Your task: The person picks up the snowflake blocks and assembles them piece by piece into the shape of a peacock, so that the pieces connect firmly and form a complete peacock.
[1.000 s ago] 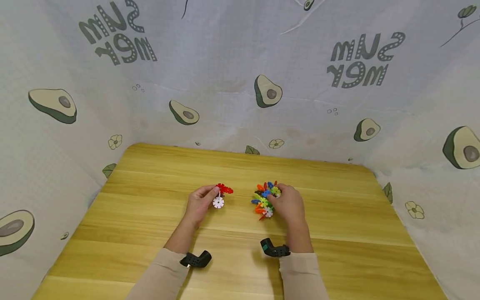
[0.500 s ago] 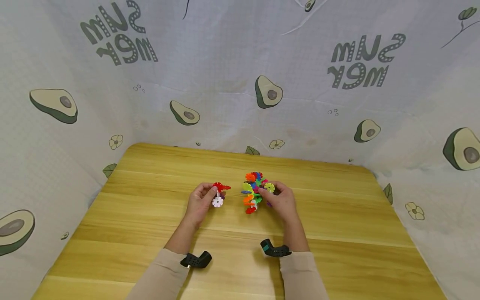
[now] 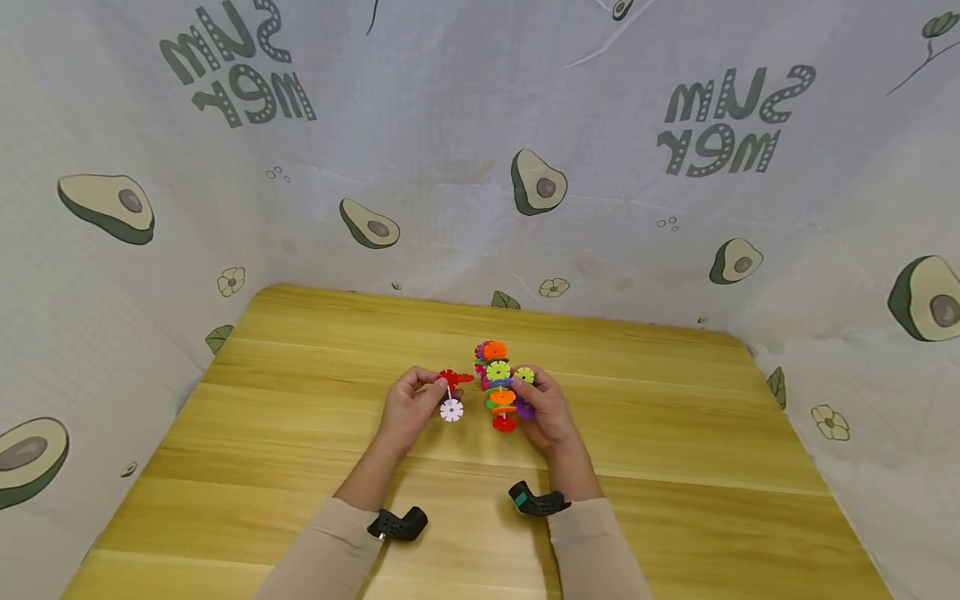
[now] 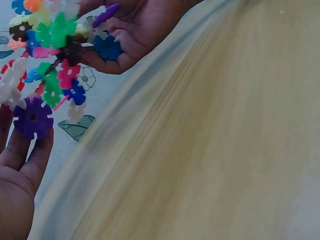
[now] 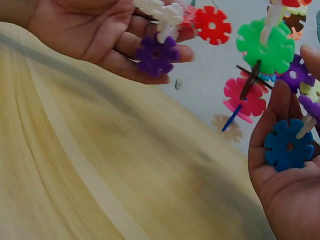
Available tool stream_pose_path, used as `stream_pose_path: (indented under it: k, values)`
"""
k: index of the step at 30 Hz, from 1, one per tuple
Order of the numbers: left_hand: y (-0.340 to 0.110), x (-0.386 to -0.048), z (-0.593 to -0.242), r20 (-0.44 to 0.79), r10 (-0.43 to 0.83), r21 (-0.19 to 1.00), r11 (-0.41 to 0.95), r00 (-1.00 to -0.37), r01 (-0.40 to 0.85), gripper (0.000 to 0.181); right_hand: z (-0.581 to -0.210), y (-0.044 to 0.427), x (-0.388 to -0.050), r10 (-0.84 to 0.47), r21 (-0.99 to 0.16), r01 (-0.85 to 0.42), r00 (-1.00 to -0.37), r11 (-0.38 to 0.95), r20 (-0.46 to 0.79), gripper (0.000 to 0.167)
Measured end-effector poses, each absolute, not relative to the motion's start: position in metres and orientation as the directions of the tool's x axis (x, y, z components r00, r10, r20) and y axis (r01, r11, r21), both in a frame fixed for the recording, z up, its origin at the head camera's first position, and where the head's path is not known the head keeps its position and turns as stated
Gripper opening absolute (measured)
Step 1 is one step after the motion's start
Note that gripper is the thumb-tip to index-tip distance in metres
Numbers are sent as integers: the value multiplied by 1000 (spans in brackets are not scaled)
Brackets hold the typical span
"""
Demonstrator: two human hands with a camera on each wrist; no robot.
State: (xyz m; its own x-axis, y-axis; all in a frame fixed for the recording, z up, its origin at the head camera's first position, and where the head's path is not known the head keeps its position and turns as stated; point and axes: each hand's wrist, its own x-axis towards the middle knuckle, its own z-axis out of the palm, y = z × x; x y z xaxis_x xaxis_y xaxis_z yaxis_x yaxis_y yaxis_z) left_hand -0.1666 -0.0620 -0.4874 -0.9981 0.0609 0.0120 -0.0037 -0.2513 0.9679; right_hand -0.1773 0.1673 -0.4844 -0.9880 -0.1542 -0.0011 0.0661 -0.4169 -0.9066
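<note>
My left hand (image 3: 408, 408) pinches a small cluster of interlocking plastic snowflake discs, with a red disc (image 3: 448, 379), a white disc (image 3: 452, 410) and, in the left wrist view, a purple disc (image 4: 33, 117). To its right, my right hand (image 3: 551, 412) holds a larger, many-coloured cluster of snowflake discs (image 3: 502, 397). Its discs are slotted together at various angles. The right wrist view shows a green disc (image 5: 265, 47) in that cluster and a blue disc (image 5: 290, 145) against the palm. In the head view a narrow gap separates the clusters. Some fingertips are hidden behind discs.
Both hands are above a wood-grain table (image 3: 337, 333). A pale cloth (image 3: 450, 125) printed with avocados and flowers hangs behind the table and along its sides. Each wrist wears a black camera band, such as the left band (image 3: 397, 525).
My right hand has moved left with the larger cluster and turned it, so different discs face up. My left hand has shifted slightly right with the small cluster. The gap between them has narrowed.
</note>
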Motion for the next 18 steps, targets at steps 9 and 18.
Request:
stream_pose_path:
  k: [9, 18]
  values:
    - [-60, -163, -486, 109, 97, 975, -202, -989, 88, 15, -485, 164, -175, -205, -885, 78, -979, -460, 20, 20]
    - [-58, -163, -488, 113, 107, 975, -204, -988, 89, 17, -483, 163, -173, -243, -889, 59, -968, -453, 59, 23]
